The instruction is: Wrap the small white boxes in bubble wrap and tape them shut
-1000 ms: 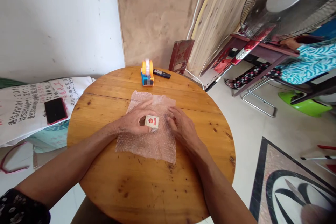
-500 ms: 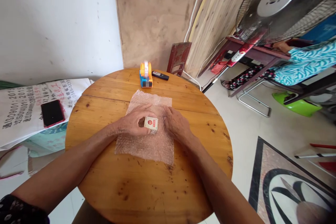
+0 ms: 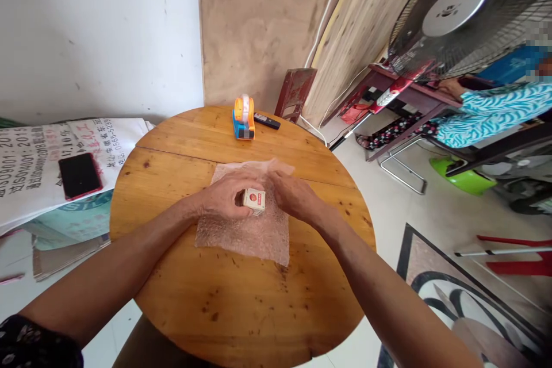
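A small white box (image 3: 254, 201) with red print rests on a pinkish sheet of bubble wrap (image 3: 245, 237). My left hand (image 3: 224, 192) curves around the box, thumb at its near side and fingers at its far side. My right hand (image 3: 295, 192) is closed on the far right part of the bubble wrap, to the right of the box. There the sheet's far edge is lifted and bent. The fingertips of the right hand are partly hidden. Beneath the wrap is a round wooden table (image 3: 215, 299).
At the table's far edge stand an orange and blue tape dispenser (image 3: 244, 118) and a black remote-like object (image 3: 267, 121). A phone (image 3: 80, 175) lies on printed sacking to the left. On the right are a large fan (image 3: 455, 8) and a seated person (image 3: 495, 112).
My right hand has closed on the bubble wrap and raised its far right edge. My left hand still holds the box. The view has shifted slightly.
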Action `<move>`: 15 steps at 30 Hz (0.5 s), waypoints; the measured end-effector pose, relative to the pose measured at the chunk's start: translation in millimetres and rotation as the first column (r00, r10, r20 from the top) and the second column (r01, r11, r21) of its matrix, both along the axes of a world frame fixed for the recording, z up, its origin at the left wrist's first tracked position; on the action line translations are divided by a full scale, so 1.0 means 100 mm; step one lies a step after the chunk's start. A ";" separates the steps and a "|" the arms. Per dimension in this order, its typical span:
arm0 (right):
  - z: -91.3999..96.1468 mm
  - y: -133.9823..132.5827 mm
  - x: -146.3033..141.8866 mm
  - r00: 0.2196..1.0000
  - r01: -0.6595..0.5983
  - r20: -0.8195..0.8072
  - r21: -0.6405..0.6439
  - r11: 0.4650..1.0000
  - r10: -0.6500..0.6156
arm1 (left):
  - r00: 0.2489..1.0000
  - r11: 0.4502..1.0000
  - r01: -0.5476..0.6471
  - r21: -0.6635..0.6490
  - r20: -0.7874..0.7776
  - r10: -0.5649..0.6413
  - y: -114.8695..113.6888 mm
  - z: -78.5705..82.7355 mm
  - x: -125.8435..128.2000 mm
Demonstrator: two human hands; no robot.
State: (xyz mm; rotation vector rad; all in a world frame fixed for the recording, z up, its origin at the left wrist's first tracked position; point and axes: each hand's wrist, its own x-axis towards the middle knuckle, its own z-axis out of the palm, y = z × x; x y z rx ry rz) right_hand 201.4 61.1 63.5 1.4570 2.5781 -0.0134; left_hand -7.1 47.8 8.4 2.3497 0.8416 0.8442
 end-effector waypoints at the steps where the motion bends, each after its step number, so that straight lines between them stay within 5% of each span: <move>1: -0.01 0.03 0.01 1.000 0.004 -0.030 -0.016 1.000 -0.005 | 1.000 1.000 0.000 0.002 0.000 0.000 -0.01 0.01 0.00; 8: -0.22 0.20 0.19 0.941 -0.015 -0.339 0.005 1.000 0.016 | 0.999 0.996 -0.025 -0.086 -0.037 0.022 -0.08 0.11 0.02; 15: -0.46 0.13 0.21 0.942 -0.052 -0.319 0.156 0.986 0.100 | 0.996 0.970 -0.079 -0.231 0.028 0.088 -0.13 0.13 0.02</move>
